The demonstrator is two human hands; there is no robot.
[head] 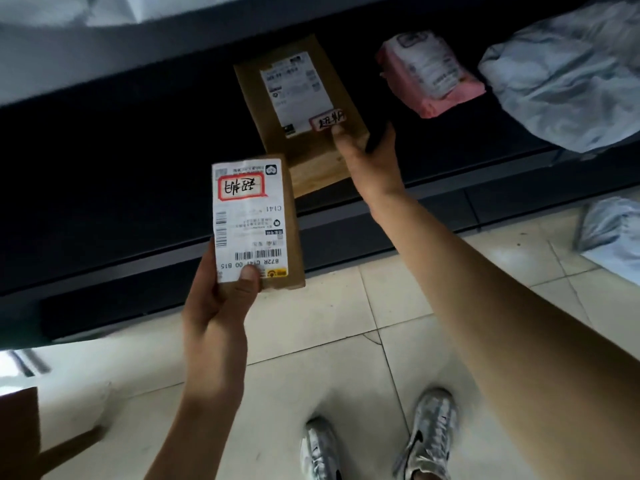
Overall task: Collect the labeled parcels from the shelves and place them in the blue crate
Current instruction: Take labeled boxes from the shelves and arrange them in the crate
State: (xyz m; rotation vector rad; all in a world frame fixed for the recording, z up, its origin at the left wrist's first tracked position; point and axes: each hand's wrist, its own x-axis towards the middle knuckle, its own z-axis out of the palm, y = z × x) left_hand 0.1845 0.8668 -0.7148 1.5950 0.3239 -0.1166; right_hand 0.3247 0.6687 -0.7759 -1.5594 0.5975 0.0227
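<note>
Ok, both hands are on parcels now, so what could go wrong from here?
1. The right hand grips only the near corner of the big box, which juts past the shelf edge. Pulled that way, it could tip and drop to the floor.
2. The left hand holds the small parcel by its bottom end only, thumb on the label, so it may slip while attention is on the box.

brown boxes (293, 220) (304, 157) 2 | pink parcel (429, 74) 1 | grey bags (561, 81) (609, 233) 2
</note>
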